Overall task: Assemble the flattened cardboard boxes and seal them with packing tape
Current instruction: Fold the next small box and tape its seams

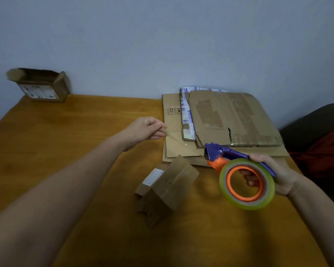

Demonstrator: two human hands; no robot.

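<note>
My right hand (274,174) grips a tape dispenser (239,170) with a purple handle, an orange hub and a yellowish roll, held above the table's right side. A strip of clear tape (183,141) stretches from the dispenser's head up and left to my left hand (145,130), which pinches its free end. Below the strip, a small brown cardboard box (166,187) with a white label lies on the table. A stack of flattened cardboard boxes (229,116) lies at the back right.
The wooden table (75,151) runs up to a pale wall. An assembled small box (41,85) with open top flaps stands at the back left corner. A dark seat with red cloth (324,151) is beyond the table's right edge.
</note>
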